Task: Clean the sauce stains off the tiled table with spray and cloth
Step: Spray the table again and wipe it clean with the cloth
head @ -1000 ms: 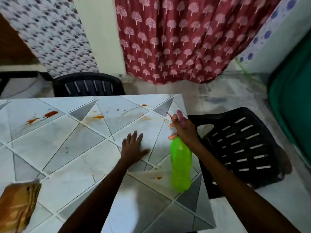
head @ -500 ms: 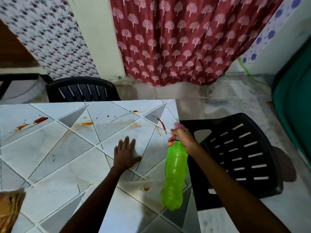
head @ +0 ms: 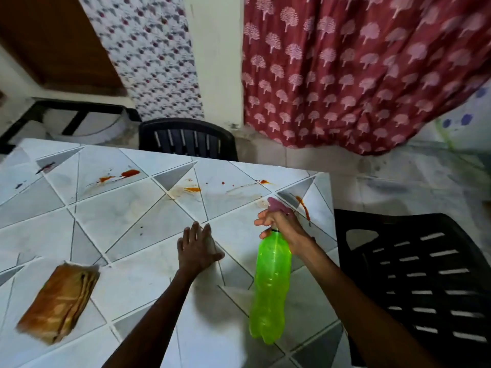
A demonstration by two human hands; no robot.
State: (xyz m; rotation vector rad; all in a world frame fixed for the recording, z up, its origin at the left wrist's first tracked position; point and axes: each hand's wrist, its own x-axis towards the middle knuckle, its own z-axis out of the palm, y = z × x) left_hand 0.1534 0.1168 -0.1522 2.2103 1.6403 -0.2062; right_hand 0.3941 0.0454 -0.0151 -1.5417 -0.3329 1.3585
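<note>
While my right hand (head: 281, 224) grips the neck of a translucent green plastic spray bottle (head: 271, 285), fingers curled under its pink trigger head (head: 275, 204), the bottle hangs tilted over the glossy white-and-grey tiled table (head: 119, 213), lobed base toward me. I cannot tell what it holds. Just left of the bottle, my left hand (head: 198, 251) lies flat on the tiles, fingers straight, holding nothing. Just past the bottle's nozzle runs a thin red sauce streak (head: 303, 207); orange-red sauce smears (head: 130, 173) dot the tiles further left. A folded, soft brown cloth (head: 59, 301) lies well left of the bottle. Right of the bottle stands a black slatted plastic chair (head: 414, 274).
</note>
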